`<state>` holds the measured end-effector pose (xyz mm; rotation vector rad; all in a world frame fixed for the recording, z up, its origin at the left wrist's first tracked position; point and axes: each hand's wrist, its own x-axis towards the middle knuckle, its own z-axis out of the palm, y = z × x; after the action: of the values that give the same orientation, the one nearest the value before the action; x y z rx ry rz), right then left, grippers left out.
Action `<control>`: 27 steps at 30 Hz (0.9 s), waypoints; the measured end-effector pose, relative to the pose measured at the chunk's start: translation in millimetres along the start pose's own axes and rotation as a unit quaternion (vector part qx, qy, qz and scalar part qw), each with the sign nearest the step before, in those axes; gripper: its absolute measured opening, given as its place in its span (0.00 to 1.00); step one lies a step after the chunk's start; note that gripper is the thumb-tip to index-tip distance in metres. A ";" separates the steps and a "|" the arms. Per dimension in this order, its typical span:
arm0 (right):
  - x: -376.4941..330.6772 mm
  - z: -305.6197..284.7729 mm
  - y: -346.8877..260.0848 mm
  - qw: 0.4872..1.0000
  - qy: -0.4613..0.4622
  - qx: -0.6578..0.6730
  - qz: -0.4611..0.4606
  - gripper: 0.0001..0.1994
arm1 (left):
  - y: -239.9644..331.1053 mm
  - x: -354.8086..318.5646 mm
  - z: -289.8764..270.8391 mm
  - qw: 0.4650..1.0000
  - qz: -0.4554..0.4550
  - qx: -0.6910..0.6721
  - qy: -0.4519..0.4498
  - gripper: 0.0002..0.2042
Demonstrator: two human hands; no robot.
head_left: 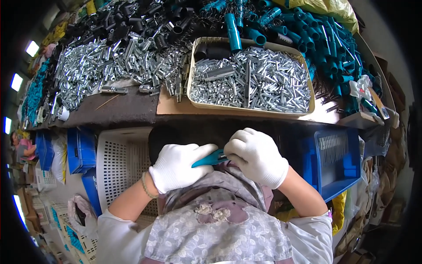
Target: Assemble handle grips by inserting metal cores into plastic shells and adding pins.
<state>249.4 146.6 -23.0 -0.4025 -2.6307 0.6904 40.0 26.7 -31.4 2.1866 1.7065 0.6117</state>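
My left hand [179, 166], in a white knitted glove, is closed around a teal tube [205, 160] held low in front of my apron. At the tube's right end, my right hand [258, 156], gloved the same way, has its fingers pinched together. A bit of shiny metal shows at that end, but my fingers hide what they grip. Beyond my hands, a shallow cream tray [250, 108] on the bench holds many small silver pins [281, 79] and fittings. One teal tube [233, 33] leans over the tray's back rim.
Heaped silver metal sleeves [132, 57] cover the bench's left, with black tubes [118, 20] behind. Teal tubes [314, 33] and dark springs pile up at right. Below the bench edge stand a white perforated crate [116, 158] at left and a blue crate [338, 176] at right.
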 end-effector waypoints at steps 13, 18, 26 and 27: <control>6.0 18.3 -2.8 0.999 0.037 0.007 -0.036 0.07 | 0.7 -5.7 -6.0 0.999 -0.022 0.026 0.012 0.21; 8.2 20.9 -2.0 0.997 0.042 -0.030 -0.048 0.09 | 0.4 -6.0 -4.0 0.999 -0.026 0.026 0.024 0.21; 15.2 18.6 -38.4 0.971 -0.115 -0.193 0.075 0.09 | 0.0 -7.3 1.1 0.999 -0.017 0.038 -0.004 0.21; 16.1 17.3 -38.1 0.971 -0.115 -0.194 0.077 0.09 | 0.5 -7.8 1.3 0.999 -0.016 0.038 -0.004 0.21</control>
<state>221.0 113.5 -12.4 -0.6789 -2.9833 0.2727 39.6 19.1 -33.4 2.2041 1.7840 0.5378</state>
